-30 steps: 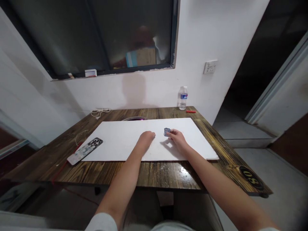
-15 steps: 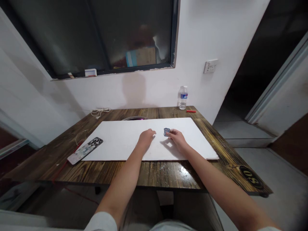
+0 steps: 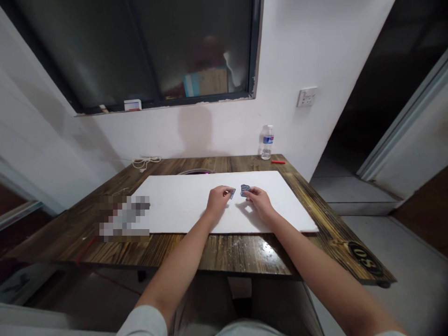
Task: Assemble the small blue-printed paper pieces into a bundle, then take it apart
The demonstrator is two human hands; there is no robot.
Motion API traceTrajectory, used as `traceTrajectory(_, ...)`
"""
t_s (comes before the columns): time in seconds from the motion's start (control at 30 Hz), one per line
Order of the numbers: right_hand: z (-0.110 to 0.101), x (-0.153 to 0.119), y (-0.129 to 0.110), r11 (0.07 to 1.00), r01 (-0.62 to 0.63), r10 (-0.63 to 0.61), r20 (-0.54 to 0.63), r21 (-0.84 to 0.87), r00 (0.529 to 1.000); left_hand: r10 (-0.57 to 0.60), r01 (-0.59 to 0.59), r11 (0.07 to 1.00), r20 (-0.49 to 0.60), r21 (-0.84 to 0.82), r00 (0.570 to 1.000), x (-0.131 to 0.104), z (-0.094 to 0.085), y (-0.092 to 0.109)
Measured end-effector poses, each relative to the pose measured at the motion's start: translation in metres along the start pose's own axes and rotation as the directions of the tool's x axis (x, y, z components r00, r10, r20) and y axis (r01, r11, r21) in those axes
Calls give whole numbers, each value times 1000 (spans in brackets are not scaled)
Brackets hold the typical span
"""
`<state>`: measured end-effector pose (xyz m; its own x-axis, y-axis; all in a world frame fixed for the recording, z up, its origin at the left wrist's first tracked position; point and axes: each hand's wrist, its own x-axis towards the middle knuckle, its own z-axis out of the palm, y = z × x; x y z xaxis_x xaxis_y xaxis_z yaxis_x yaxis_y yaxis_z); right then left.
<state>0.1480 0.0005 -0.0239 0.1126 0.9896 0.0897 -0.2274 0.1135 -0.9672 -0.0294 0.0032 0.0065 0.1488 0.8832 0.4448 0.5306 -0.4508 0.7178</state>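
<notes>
The left hand (image 3: 217, 199) rests on the white board (image 3: 182, 205), its fingertips closed on a small blue piece (image 3: 233, 194) held at the edge, tilted up off the surface. The right hand (image 3: 258, 201), just beside it, pinches a second small blue piece (image 3: 244, 189) between thumb and fingertips — what either piece is cannot be told at this size. The two pieces are near each other but apart, both above the middle of the board, and the light fingertip grips look suited to thin, flat things. The board lies flat on the wooden tabletop (image 3: 224, 254), giving a plain pale surface under the hands. A water bottle (image 3: 266, 142) and a red pen (image 3: 278, 162) stand well back by the wall — out of the way.
</notes>
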Motion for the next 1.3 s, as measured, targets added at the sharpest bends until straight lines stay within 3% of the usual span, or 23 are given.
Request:
traceTrajectory(0.1,0,-1,-1,1000,19,-19,10,7,1000,-17,19,962,10,-272,1000,-2,7,5)
traceTrajectory(0.17,1,-2,-1,1000,25,-25,45,15,999,-33,36,935,15,-352,999,-4,9,7)
traceTrajectory(0.43,4,-11,-10,1000,17,-18,170,6,985,-142,122,939,-37,-322,989,-4,6,9)
traceTrajectory(0.63,1,-9,-8,996,41,-21,228,-82,973,-191,204,908,71,-365,979,-2,9,5)
traceTrajectory(0.8,-3,-3,-5,921,180,-113,205,-346,972,-205,212,949,53,-232,977,-2,12,1)
traceTrajectory(0.93,-4,-5,-6,818,242,-136,233,-522,963,-185,198,976,138,-90,973,-3,13,-5)
traceTrajectory(1.3,-10,-1,-4,673,290,-81,322,-680,943,-101,68,990,286,123,953,-2,12,-19)
